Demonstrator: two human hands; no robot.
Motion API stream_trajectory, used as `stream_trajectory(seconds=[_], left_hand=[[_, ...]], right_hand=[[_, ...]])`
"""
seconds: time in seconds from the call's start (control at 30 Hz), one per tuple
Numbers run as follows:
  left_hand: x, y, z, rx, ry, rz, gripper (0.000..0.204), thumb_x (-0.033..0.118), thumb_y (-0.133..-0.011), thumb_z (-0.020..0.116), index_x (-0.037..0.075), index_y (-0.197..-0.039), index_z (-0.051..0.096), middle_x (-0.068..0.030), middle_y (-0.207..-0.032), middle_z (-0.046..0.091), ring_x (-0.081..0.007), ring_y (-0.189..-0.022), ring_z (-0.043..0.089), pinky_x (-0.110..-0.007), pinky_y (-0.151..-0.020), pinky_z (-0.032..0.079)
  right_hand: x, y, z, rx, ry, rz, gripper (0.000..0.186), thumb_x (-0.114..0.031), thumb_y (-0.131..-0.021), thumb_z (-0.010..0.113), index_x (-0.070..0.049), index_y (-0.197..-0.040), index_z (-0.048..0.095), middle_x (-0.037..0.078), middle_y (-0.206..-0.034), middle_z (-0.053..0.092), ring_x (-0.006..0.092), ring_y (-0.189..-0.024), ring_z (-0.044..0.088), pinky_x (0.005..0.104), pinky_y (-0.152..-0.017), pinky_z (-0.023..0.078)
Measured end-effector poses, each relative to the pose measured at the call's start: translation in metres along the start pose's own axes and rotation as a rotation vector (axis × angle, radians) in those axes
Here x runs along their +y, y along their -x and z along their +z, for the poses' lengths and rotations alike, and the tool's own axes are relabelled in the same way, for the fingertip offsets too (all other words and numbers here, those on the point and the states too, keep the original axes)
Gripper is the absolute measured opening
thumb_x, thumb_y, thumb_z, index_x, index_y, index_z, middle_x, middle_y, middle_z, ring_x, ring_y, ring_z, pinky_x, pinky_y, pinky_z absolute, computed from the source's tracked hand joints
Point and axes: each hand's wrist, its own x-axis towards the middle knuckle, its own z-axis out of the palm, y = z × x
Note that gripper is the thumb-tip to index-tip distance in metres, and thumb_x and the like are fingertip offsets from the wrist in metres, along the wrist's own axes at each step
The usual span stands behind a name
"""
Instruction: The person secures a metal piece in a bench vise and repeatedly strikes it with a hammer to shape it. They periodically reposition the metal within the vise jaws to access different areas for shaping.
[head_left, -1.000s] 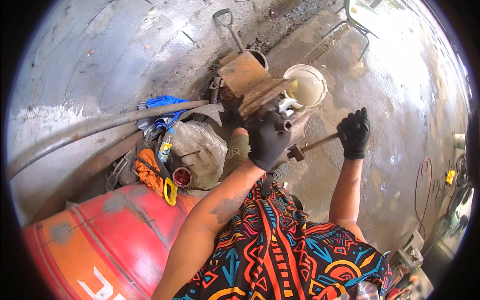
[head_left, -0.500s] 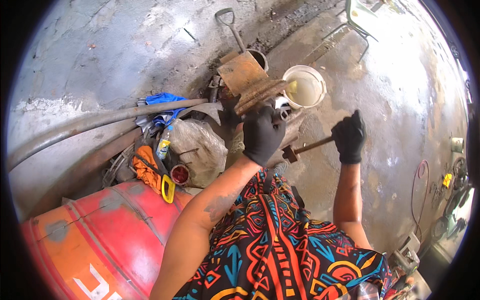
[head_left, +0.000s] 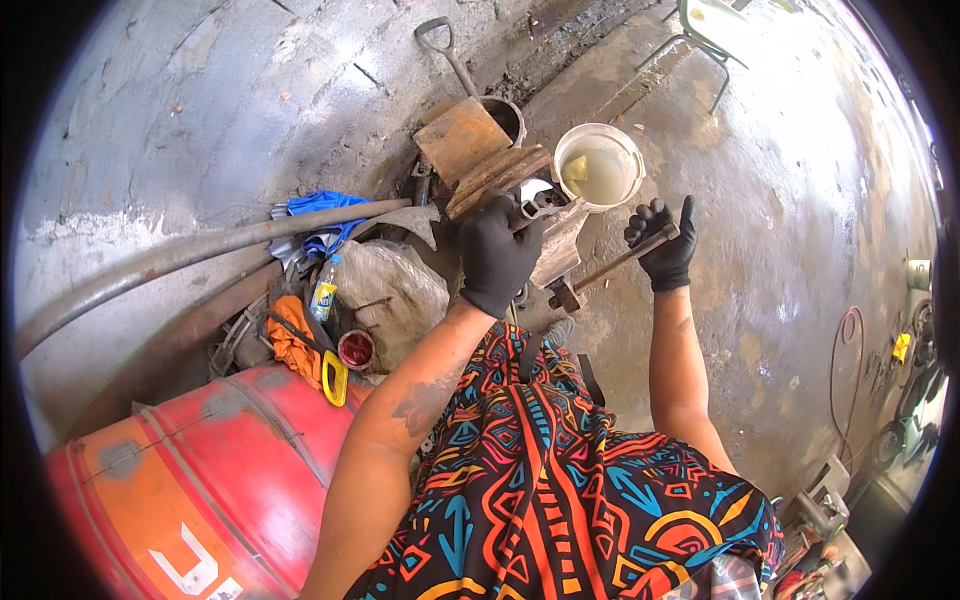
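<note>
My left hand (head_left: 497, 252), in a black glove, is closed round a short grey metal piece with a hollow round end (head_left: 530, 209), held over a rusty metal fixture (head_left: 560, 240) that looks like a vise. Most of that piece is hidden by the fingers. From a block low on the fixture, a rusty handle bar (head_left: 622, 262) slants up to the right. My right hand (head_left: 665, 245), also black-gloved, is open behind the bar's far end, thumb raised and fingers loosely bent. The bar's end lies across the palm.
A rusty steel plate (head_left: 462, 140) and a white bucket (head_left: 632, 170) stand beyond my hands. On the left are a red and orange drum (head_left: 250, 420), a yellow-handled saw (head_left: 335, 380), a bottle (head_left: 323, 292) and a long pipe (head_left: 150, 262). A chair (head_left: 712, 30) stands far right.
My right hand has loosened from a fist into an open hand by the bar's end. The bar now slants more steeply. My left hand keeps its grip; the view has shifted slightly.
</note>
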Motion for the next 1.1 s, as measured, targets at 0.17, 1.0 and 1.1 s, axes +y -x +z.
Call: stream_trajectory(seconds=[0.17,1.0,1.1], left_hand=[[0.001,0.0,0.001,-0.016,-0.014,-0.019,0.012,0.003,-0.079,0.066,0.001,-0.072,0.057,-0.0149,-0.07,0.058,-0.0341,-0.064,0.059,-0.039,-0.059,0.045],[0.005,-0.012,0.0,0.054,-0.109,-0.023,0.014,0.016,-0.078,0.067,0.004,-0.075,0.059,-0.0193,-0.07,0.06,-0.0396,-0.067,0.061,-0.046,-0.059,0.048],[0.003,-0.016,-0.002,0.043,-0.094,-0.018,0.014,0.015,-0.078,0.064,0.005,-0.072,0.057,-0.0205,-0.073,0.06,-0.0413,-0.067,0.06,-0.048,-0.059,0.047]], right_hand=[[-0.012,0.001,-0.067,0.41,-0.093,-0.142,0.06,-0.063,-0.089,0.056,-0.004,-0.097,0.063,0.016,-0.098,0.067,0.0306,-0.09,0.061,0.0473,-0.082,0.051],[-0.004,0.0,0.022,-0.006,0.146,-0.224,0.085,-0.083,-0.082,0.043,0.001,-0.087,0.061,0.015,-0.084,0.061,0.0331,-0.086,0.057,0.0526,-0.096,0.043],[0.02,0.011,0.098,-0.341,0.373,-0.177,0.091,-0.085,-0.086,0.023,-0.002,-0.078,0.058,0.013,-0.076,0.057,0.0302,-0.081,0.056,0.0512,-0.089,0.043]])
